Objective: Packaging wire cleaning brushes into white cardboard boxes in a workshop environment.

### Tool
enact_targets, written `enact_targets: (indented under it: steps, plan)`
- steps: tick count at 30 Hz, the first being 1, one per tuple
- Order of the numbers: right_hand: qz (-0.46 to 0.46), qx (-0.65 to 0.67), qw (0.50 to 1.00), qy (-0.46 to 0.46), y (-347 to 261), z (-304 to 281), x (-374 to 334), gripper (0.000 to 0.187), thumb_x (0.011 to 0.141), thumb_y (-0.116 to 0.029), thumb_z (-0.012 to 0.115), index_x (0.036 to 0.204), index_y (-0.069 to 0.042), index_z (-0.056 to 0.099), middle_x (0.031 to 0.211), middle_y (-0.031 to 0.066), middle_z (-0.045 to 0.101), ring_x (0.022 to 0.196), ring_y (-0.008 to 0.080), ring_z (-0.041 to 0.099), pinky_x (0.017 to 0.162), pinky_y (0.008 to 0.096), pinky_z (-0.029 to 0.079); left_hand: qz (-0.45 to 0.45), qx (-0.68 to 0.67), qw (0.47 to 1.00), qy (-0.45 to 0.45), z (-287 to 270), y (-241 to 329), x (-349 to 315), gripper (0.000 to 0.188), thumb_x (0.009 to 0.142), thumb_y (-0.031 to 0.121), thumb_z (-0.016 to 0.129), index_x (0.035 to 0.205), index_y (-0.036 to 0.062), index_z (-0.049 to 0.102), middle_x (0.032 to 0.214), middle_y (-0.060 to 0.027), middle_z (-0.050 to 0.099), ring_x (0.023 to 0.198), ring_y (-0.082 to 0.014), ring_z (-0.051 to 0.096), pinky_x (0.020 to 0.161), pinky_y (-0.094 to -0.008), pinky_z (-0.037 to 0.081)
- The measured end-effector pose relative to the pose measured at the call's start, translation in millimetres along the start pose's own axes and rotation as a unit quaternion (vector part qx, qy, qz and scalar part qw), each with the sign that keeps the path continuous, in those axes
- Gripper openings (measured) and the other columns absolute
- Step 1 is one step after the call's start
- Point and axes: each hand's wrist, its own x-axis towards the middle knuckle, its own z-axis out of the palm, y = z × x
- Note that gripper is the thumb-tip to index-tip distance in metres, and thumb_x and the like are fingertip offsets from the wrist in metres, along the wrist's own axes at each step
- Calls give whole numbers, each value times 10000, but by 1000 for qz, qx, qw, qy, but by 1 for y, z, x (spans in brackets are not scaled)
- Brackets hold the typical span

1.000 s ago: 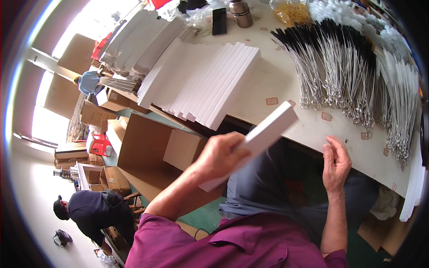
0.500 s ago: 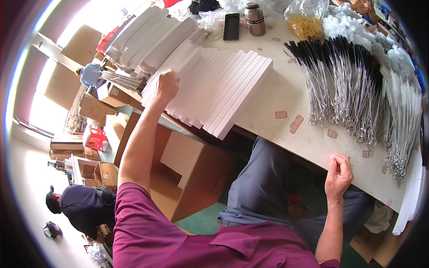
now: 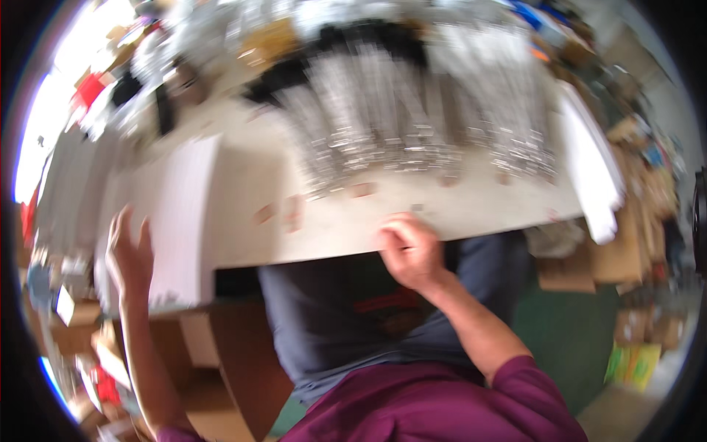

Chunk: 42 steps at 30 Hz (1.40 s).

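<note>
My left hand (image 3: 131, 254), fingers spread, is over the near-left part of a row of long, narrow white boxes (image 3: 173, 214). Nothing shows in its grasp. My right hand (image 3: 412, 250) is at the table's front edge with its fingers curled in; whether anything is inside them is hidden. Beyond it lie thin wire-handled brushes with black bristles (image 3: 375, 33) at the far end and loops (image 3: 420, 158) towards me. A bundle of similar pieces with whitish ends (image 3: 486, 59) lies to their right. The view is smeared by motion.
The table (image 3: 250, 199) carries a dark flat phone-like object (image 3: 163, 110), a bottle (image 3: 184, 81) and a bag of yellowish bands (image 3: 269, 40). White strips (image 3: 589, 162) overhang the right edge. Below the left side stands an open cardboard box (image 3: 247, 361).
My head view has swung to the right, so the table things appear further left. My left hand's fingers have opened from a closed shape. My right hand stays curled near the front edge.
</note>
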Motion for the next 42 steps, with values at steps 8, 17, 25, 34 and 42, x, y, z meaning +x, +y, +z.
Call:
enact_targets:
  steps: [8,17,25,34,42]
  plan:
    - [13,-128,981,146,15,-147,-2,70,921,-80,707,952,-23,680,889,115,708,741,264,707,660,345,568,67,-347,932,-79,26,195,-44,275,866,32,721,1131,-18,669,1084,-166,700,951,-302,682,882,-394,543]
    - [282,-631,715,106,110,-397,-55,635,844,-164,772,1403,8,524,1485,206,493,1395,377,447,1202,469,348,38,-369,928,-32,91,228,-62,186,915,32,657,1090,-23,689,1185,-175,704,1161,-361,637,1025,-451,493]
    - [276,-645,708,79,135,-422,-64,684,826,-225,824,1401,-15,520,1436,187,535,1371,357,473,1193,476,340,71,-304,950,-28,88,227,-61,152,916,27,638,1050,-18,693,1190,-184,703,1156,-373,637,1024,-461,494]
    - [270,-639,715,86,134,-422,-58,582,815,-216,835,1295,-29,566,1351,178,589,1317,360,511,1154,481,375,69,-298,952,-17,93,221,-64,154,910,30,644,1047,-23,694,1189,-209,694,1147,-382,641,995,-457,518]
    - [321,-621,708,97,126,-422,-57,619,819,-230,834,1350,-44,577,1374,166,584,1335,356,495,1166,501,370,61,-299,952,-10,97,220,-65,146,909,38,652,1035,-20,696,1187,-201,699,1145,-386,641,1005,-465,507]
